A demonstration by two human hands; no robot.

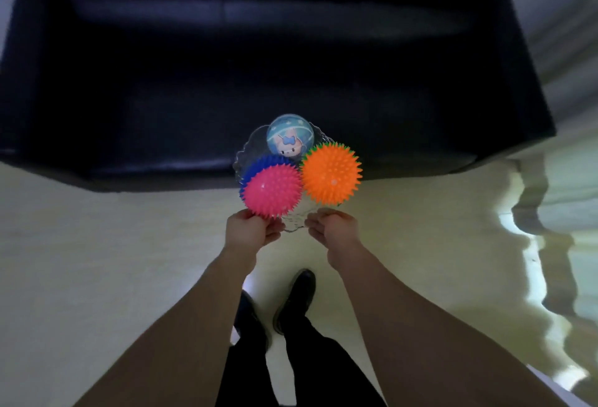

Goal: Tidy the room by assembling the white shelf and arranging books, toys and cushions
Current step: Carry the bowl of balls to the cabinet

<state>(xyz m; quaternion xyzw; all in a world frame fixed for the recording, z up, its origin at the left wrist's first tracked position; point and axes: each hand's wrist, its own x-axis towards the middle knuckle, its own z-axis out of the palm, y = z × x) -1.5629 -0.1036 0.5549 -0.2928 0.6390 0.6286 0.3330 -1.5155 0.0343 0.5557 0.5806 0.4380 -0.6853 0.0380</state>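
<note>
I hold a clear glass dish (295, 222) out in front of me, above the floor by the sofa's front edge. My left hand (249, 228) grips its near rim on the left, my right hand (333, 228) on the right. On the dish sit a pink-and-blue spiky ball (271, 191), an orange spiky ball (330, 173) with a green edge, and behind them a smooth light-blue ball (290, 139) with a cartoon figure. The balls touch one another.
A dark sofa (259, 67) fills the upper half of the view. Below it lies a glossy pale floor (97, 245) with light reflections at the right. My legs in dark trousers and black shoes (296, 296) stand under my arms.
</note>
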